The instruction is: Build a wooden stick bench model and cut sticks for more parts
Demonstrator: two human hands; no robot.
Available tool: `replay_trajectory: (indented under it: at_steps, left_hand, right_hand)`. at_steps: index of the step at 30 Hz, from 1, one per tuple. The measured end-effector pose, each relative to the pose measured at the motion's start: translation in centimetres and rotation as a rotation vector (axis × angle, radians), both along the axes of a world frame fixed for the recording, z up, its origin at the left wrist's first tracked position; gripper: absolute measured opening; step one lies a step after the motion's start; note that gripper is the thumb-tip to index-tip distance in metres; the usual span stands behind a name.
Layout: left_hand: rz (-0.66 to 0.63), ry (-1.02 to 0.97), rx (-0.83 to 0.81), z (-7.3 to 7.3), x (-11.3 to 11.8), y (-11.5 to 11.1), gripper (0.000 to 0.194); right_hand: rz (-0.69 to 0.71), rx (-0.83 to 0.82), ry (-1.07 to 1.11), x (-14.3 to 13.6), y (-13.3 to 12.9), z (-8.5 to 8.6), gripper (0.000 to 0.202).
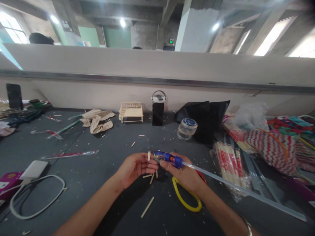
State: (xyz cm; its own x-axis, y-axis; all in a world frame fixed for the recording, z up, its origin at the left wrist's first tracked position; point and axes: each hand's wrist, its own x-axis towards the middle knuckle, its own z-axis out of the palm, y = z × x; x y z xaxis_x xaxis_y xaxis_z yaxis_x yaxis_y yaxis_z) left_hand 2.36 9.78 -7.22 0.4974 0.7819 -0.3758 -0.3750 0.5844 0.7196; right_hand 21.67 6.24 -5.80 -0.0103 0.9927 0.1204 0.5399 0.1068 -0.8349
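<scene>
My left hand point(139, 167) pinches small wooden stick pieces point(149, 156) between thumb and fingertips, palm turned up. My right hand point(184, 170) is closed round a blue glue gun point(163, 156), whose tip points left and is at the small sticks. A long clear glue stick point(233, 185) runs out of the gun's back over my right forearm. Whether tip and wood touch is too small to tell. Beneath my hands lie several loose wooden sticks point(152, 179), and a yellow looped handle point(188, 200) shows below my right hand.
A miniature wooden bench point(131, 113), an upright phone point(157, 114) and a lidded jar point(187, 129) stand toward the partition. At left are a white charger point(36, 170) with its cable and crumpled cloth point(97, 119). Packaged sticks point(228, 164) and patterned fabric point(273, 147) lie at right.
</scene>
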Motion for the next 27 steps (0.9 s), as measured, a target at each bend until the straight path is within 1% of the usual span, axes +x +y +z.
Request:
replay_trajectory:
  at_steps: [7, 14, 21, 27]
  left_hand:
    - [0.001, 0.01, 0.008, 0.04, 0.01, 0.02, 0.028]
    - [-0.004, -0.004, 0.005, 0.0, 0.0, 0.11, 0.029]
    - [-0.007, -0.003, 0.011, -0.31, -0.01, 0.23, 0.028]
    - [0.011, 0.003, 0.001, 0.02, 0.05, 0.05, 0.027]
  right_hand:
    - [0.027, 0.02, -0.028, 0.06, 0.04, 0.26, 0.03]
    - [-0.02, -0.001, -0.013, 0.02, -0.02, -0.19, 0.031]
    - [0.007, -0.009, 0.004, -0.05, -0.08, 0.38, 0.03]
    - [-0.015, -0.013, -0.02, -0.19, -0.22, 0.68, 0.029]
